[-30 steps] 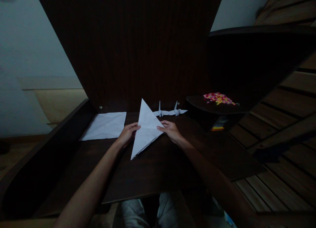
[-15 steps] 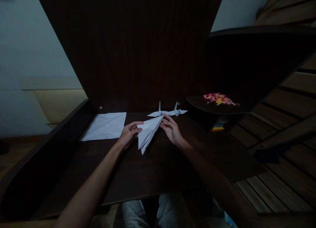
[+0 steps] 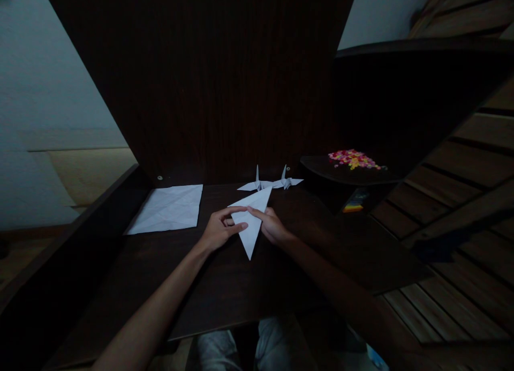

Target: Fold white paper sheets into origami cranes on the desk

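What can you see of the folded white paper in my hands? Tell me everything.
The folded paper is white and thin-looking, with straight edges and sharp corners, one pointing down toward you, another up and right. Its layers can't be counted. The grip of your left hand is on its left side, your right hand's on its right, both thumbs showing. It's over the dark desktop; contact there is unclear.

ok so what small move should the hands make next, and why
Probably press along the folded paper with the right hand while the left hand steadies it: both hands have hold of it, and the right thumb lies on its upward face, well placed to smooth it.
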Motion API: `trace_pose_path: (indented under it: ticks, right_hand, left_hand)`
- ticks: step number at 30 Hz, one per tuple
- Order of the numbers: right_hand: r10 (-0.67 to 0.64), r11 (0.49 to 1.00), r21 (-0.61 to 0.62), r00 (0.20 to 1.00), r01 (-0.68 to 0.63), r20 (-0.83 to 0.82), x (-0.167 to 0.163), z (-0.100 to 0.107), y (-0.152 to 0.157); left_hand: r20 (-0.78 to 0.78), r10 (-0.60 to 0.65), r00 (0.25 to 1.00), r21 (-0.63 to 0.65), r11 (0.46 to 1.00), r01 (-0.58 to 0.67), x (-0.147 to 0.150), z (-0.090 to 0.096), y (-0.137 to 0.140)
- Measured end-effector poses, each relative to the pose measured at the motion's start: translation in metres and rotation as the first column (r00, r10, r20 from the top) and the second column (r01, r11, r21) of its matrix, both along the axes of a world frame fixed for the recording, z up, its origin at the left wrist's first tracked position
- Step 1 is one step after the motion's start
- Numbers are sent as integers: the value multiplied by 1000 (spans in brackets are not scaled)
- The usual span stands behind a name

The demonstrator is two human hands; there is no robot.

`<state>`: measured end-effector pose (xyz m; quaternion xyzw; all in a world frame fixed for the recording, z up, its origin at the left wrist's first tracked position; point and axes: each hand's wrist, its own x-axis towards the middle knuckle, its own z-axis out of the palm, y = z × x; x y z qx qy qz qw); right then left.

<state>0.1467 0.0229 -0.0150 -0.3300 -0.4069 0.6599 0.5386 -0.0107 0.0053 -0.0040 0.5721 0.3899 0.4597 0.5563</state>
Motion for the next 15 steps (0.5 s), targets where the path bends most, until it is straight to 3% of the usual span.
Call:
trace_pose_path:
  ticks: [4,7,11,15]
  right_hand:
    - [5,999,44,998,-3,-58,9,7,6]
    - [-84,995,57,996,86,-43,17,12,11]
    - [-153,988,31,988,153,17,28,15,17]
    - [-145,986,84,989,147,-29,31,14,20]
  left_hand:
    - [57,-70,996,-54,996,73,2,2,-3]
    - [67,-96,993,-79,992,102,3,4,-5]
    - [33,-103,994,-98,989,106,2,7,-7]
    - [30,-67,997,-95,993,70,1,8,-7]
